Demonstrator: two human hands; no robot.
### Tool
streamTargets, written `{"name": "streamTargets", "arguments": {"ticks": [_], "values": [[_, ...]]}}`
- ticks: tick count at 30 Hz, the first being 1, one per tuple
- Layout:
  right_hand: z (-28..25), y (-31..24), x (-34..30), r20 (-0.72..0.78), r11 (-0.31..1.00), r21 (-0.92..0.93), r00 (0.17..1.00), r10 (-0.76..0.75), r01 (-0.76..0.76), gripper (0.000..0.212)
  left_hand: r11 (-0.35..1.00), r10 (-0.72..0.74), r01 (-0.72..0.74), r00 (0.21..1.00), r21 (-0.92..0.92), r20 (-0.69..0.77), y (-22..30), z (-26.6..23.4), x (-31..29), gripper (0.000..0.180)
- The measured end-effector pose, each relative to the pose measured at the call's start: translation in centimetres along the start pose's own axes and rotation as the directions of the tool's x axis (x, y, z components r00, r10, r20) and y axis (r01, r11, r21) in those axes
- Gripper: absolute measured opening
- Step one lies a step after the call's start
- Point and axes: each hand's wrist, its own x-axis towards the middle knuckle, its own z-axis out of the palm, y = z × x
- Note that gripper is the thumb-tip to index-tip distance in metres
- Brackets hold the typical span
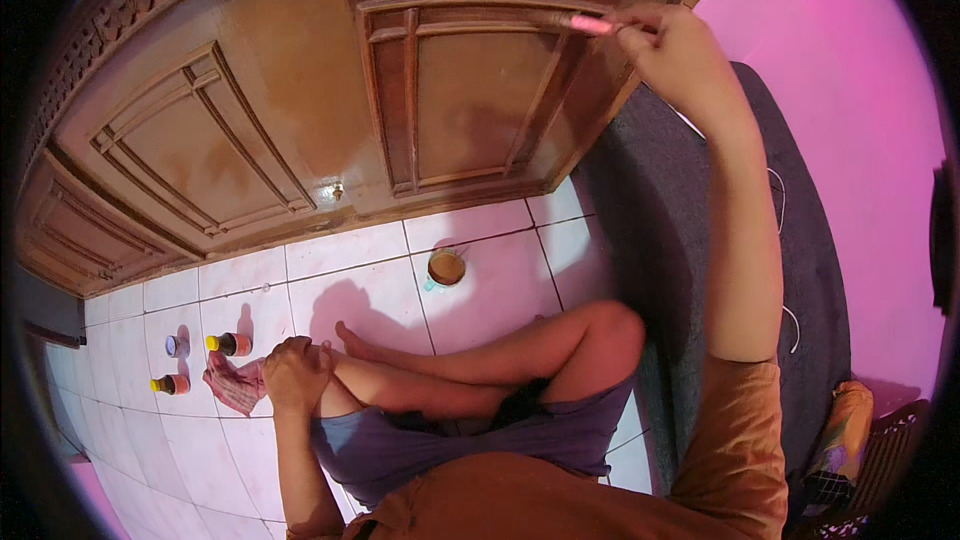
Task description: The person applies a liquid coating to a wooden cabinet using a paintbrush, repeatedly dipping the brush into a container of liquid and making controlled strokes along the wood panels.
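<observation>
My right hand [665, 45] is raised at the upper right, its fingers closed around the pink handle of a paintbrush [590, 26]. The bristle end points left and lies along the top moulding of a framed panel on a brown wooden cabinet [290, 30]. Glossy, uneven patches show on the cabinet's surface. My left hand [297, 377] rests on my bent knee with nothing visible in it. Beside that knee, a crumpled reddish cloth [234, 383] lies on the floor. A cup of brown liquid [447, 267] stands on the tiles between my legs and the cabinet.
Two dark bottles with yellow caps, one nearer the cloth [232, 344] and one farther left [172, 383], are on the white tiled floor [340, 260] by a small jar [177, 346]. A dark grey cushioned surface [660, 200] with a white cable borders my right, against a pink wall [850, 90].
</observation>
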Motion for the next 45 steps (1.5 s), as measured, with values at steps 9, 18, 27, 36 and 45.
{"name": "streamTargets", "arguments": {"ticks": [9,18,27,36,45], "values": [[-1.5,1.4,-0.8,-0.066,0.999,0.045,0.998,-0.008,0.011,0.030,1.000,-0.005,0.005,0.996,0.008,-0.089,0.1,0.4,-0.2,0.032],[-0.3,4.8,-0.6,0.092,0.998,0.032,0.995,0.046,-0.049,0.031,0.999,-0.027,0.031,0.996,0.045,-0.090,0.3,0.4,-0.2,0.036],[-0.6,3.8,-1.6,0.054,0.994,0.078,0.996,0.073,-0.077,0.030,0.999,-0.023,0.027,0.994,0.042,-0.105,0.0,0.8,-0.4,0.036],[-1.4,4.1,-2.4,-0.133,0.998,0.059,0.990,0.041,-0.034,0.029,0.999,0.006,-0.002,0.994,0.042,-0.106,-0.1,1.0,-0.5,0.032],[9.6,6.7,-7.4,-0.414,0.964,0.267,0.905,0.100,0.016,0.024,0.999,0.020,-0.014,0.981,0.032,-0.195,0.0,1.2,-0.5,0.030]]}}
